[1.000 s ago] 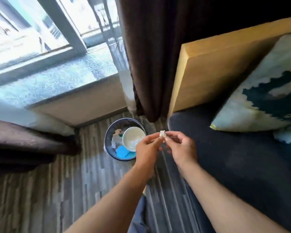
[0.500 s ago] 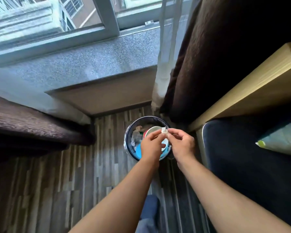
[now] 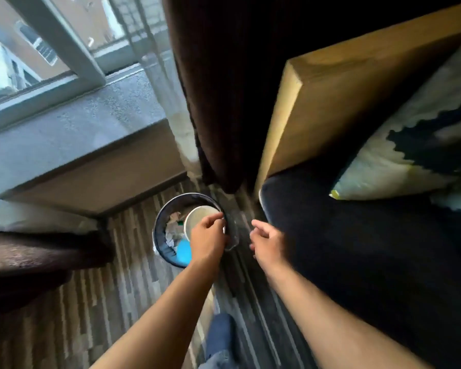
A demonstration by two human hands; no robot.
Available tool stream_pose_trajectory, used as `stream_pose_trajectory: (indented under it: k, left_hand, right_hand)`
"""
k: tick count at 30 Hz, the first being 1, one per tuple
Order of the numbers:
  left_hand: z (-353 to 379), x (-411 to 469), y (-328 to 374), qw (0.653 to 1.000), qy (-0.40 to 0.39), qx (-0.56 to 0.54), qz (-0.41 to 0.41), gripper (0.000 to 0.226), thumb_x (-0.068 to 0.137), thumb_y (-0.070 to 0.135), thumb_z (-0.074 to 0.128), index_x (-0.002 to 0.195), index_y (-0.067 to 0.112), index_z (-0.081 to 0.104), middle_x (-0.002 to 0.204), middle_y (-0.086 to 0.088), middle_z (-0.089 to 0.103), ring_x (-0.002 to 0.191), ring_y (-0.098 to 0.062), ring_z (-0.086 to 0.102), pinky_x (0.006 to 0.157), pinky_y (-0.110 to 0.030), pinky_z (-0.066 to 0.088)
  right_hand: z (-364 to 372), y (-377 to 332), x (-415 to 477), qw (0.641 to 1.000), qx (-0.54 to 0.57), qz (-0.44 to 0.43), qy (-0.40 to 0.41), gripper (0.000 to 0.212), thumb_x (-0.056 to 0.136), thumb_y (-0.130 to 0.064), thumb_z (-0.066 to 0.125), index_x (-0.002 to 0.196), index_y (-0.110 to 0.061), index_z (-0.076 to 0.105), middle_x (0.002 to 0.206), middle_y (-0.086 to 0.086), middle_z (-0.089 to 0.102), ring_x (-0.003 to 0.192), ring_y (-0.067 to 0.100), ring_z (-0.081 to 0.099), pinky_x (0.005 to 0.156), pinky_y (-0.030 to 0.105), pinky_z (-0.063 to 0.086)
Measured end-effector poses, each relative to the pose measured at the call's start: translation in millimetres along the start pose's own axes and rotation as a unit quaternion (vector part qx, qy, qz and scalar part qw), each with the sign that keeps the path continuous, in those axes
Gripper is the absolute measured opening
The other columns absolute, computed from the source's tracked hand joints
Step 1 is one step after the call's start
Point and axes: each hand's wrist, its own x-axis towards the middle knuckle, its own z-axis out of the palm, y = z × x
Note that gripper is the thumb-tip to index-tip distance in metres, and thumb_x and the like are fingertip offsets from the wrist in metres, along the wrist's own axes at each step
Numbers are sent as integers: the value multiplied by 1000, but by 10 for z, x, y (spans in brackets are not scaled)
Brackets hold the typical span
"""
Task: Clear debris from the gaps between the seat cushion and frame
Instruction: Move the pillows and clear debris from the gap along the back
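My left hand (image 3: 207, 237) hovers over the right side of the round black waste bin (image 3: 162, 230) on the floor, fingers curled and fingertips bunched together. The small white scrap of debris is not visible, so I cannot tell whether those fingers still pinch it. My right hand (image 3: 267, 242) hangs to the right of the bin, apart from the left hand, with loosely curled fingers that hold nothing. The dark seat cushion (image 3: 357, 262) lies to the right, under the wooden frame panel (image 3: 338, 107).
The bin holds a white paper cup (image 3: 197, 217), crumpled paper and something blue (image 3: 184, 249). A patterned pillow (image 3: 410, 145) lies on the cushion. A dark curtain (image 3: 224, 89) hangs behind the bin; a stone window sill (image 3: 64, 139) is at the left. Striped floor (image 3: 91, 315) surrounds the bin.
Both hands pinched the white scrap together above the bin. Now my right hand has pulled away to the right and my left hand has dropped lower over the bin; the scrap is out of sight.
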Motion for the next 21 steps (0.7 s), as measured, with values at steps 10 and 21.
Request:
stream_pose_trajectory:
  k: [10, 21]
  left_hand:
    - [2032, -1573, -629, 952, -237, 191, 40, 18, 94, 6, 49, 100, 10, 66, 86, -11, 67, 77, -24, 61, 41, -12, 48]
    - [4476, -3736, -1910, 782, -447, 408, 146, 20, 95, 14, 50, 94, 24, 66, 84, 0, 71, 61, -19, 60, 54, -26, 39]
  right_hand:
    - [-3149, 1234, -811, 975, 68, 56, 206, 36, 89, -17, 49, 123, -20, 59, 125, 2, 63, 107, 14, 59, 93, 26, 44]
    - [-5718, 3414, -2406, 849, 254, 187, 424, 37, 92, -18, 49, 130, -21, 52, 137, -3, 51, 123, 14, 50, 90, 17, 36]
